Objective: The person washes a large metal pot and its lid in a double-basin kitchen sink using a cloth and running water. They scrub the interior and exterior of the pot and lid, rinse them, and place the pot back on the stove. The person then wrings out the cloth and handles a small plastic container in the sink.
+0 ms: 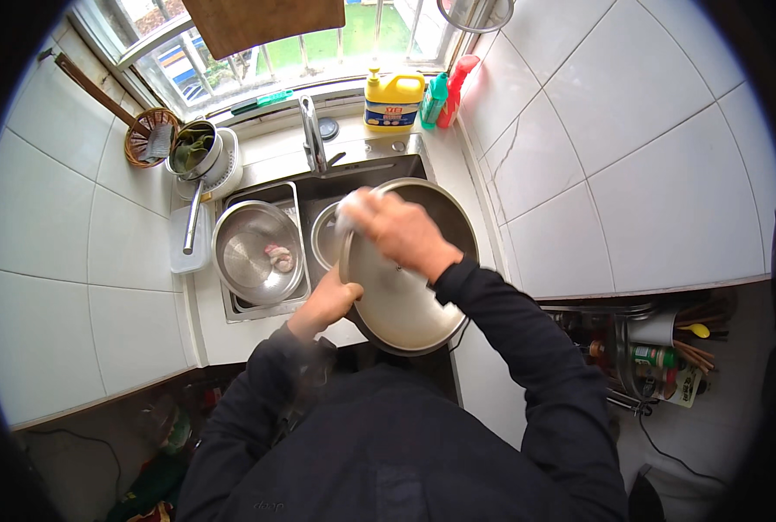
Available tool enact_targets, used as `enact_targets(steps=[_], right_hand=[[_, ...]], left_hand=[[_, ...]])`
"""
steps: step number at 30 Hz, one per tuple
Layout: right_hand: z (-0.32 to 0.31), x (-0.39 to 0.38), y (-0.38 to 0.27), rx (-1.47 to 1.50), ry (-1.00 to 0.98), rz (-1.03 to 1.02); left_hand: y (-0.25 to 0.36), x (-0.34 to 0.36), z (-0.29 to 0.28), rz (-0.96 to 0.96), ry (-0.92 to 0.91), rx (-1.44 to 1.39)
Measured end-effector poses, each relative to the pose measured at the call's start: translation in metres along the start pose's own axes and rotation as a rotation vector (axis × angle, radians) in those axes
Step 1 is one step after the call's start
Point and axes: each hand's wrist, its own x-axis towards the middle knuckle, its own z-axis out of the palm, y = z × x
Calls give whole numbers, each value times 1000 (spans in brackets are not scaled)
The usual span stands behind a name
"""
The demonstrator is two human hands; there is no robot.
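Note:
Over the right part of the sink is a large round metal pan (pixel 405 313), pale inside with a darker rim; I cannot tell whether a lid is part of it. My left hand (pixel 329 302) grips its left edge, thumb on the near side. At its upper left rim, my right hand (pixel 401 230) is closed round a white cloth-like wad (pixel 349 210), smeared by motion. A smaller metal bowl (pixel 322 235) shows partly behind the pan. Left of it, a steel basin (pixel 240 252) holds a small pinkish-white lump (pixel 279 257) that looks like raw meat.
The faucet (pixel 311 135) rises behind the sink (pixel 353 180). Along the window ledge stand a yellow jug (pixel 394 100), a green bottle (pixel 434 100) and a red spray bottle (pixel 457 91). A saucepan (pixel 195 152) with leafy contents stands at left, its handle pointing toward me.

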Motion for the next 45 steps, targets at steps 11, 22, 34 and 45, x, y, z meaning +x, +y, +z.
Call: enact_targets(steps=[11, 22, 34, 45], right_hand=[[-3, -126, 99, 430, -248, 1063], [-40, -146, 54, 674, 428, 652], [-94, -8, 41, 1188, 106, 525], [-75, 157, -24, 1485, 113, 298]], left_hand=[[-13, -26, 3, 83, 291, -267], [-1, -49, -4, 476, 631, 83], [-20, -127, -80, 481, 789, -652], [-59, -190, -124, 452, 1009, -755]])
